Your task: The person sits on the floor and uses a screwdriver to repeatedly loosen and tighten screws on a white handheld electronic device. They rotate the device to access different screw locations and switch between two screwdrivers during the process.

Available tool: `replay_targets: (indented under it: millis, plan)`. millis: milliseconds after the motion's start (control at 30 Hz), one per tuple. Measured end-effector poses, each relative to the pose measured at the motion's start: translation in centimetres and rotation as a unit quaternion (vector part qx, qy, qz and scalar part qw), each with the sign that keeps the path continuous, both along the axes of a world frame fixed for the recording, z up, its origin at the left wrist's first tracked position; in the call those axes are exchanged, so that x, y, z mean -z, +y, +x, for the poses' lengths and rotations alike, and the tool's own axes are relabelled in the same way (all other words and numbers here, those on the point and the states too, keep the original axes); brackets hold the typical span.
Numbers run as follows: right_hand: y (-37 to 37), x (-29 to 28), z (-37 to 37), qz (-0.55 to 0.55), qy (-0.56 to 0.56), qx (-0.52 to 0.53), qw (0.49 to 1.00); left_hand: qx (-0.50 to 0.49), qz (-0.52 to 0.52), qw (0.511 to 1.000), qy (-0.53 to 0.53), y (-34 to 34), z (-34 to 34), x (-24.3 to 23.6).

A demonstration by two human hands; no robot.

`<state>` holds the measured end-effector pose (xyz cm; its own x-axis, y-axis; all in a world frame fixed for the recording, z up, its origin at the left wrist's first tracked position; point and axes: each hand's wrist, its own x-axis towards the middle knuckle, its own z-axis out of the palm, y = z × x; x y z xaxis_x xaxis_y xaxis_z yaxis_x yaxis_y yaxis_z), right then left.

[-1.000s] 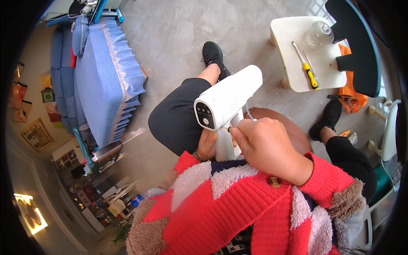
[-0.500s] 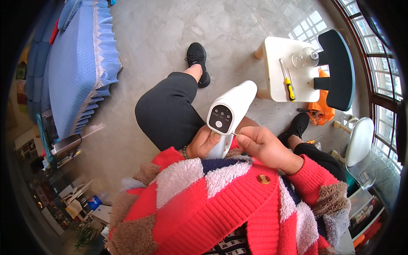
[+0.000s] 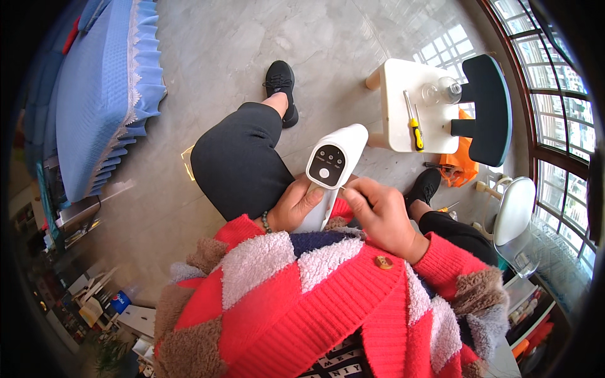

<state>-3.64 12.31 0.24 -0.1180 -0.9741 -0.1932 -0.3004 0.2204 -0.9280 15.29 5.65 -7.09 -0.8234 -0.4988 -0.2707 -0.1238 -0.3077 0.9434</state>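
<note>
My left hand (image 3: 293,206) is wrapped round the handle of a white spray gun (image 3: 348,146), just below its body. Its rear faces me, showing a black panel with small indicators and a round white button. Thumb and index finger of my right hand (image 3: 383,217) pinch together against the right side of the handle, just under the body. A thin dark rod pokes out from that pinch toward the gun; most of it is hidden by the fingers. The gun's nose points away and slightly right.
A cream chair (image 3: 394,120) with a dark backrest stands ahead right, bearing a yellow-handled screwdriver (image 3: 417,137), another slim tool and a clear bottle (image 3: 449,90). An orange bag (image 3: 463,165) lies beside it. A blue-covered bed (image 3: 94,107) is at left, a white chair (image 3: 515,211) at right.
The whole view has shifted slightly, so everything sits a little further left. My right hand has turned a little at the handle; the thin rod shows less. Both hands keep their places on the gun.
</note>
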Motion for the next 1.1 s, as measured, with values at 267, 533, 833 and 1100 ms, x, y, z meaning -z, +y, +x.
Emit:
replay_targets:
  millis: [267, 533, 833, 1100]
  plan:
    - [1.3, -1.7, -3.0, 0.403, -0.563, 0.085, 0.716, 0.023, -0.02, 1.0, 0.004, 0.1, 0.0, 0.3]
    - [1.4, -0.5, -2.5, 0.064, 0.006, -0.117, 0.991, 0.034, -0.103, 0.994, 0.027, 0.0, -0.2, 0.1]
    - [1.4, 1.1, -1.8, -0.026, 0.175, -0.108, 0.978, -0.041, -0.144, 0.989, -0.017, 1.1, 1.1, 2.1]
    - [3.2, 0.0, -2.7, 0.347, -0.479, 0.086, 0.802, -0.011, 0.082, 0.995, -0.052, 0.5, 1.9, 3.6]
